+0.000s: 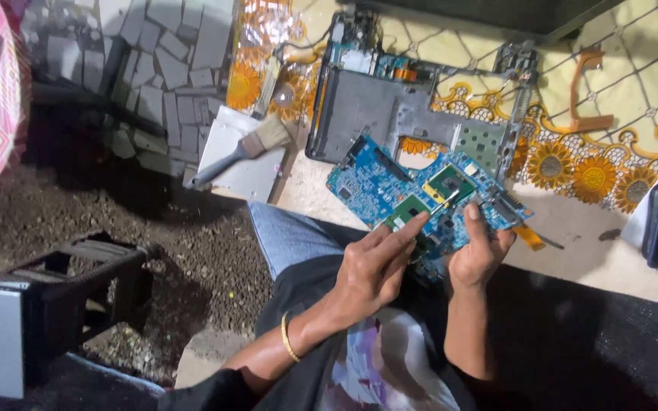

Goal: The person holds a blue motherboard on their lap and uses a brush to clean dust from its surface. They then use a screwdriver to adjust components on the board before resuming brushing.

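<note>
Your left hand (371,270) has a narrow grip on a thin metal tool (445,202), tip on the blue circuit board (420,194). Your right hand (481,255) is holding that board by its near edge, thumb on top, propped over your lap at the desk (573,228) edge. Just behind it lies a grey metal frame (390,106) on the flowered cloth. Left of that, a brush (245,148) rests on a white plate.
</note>
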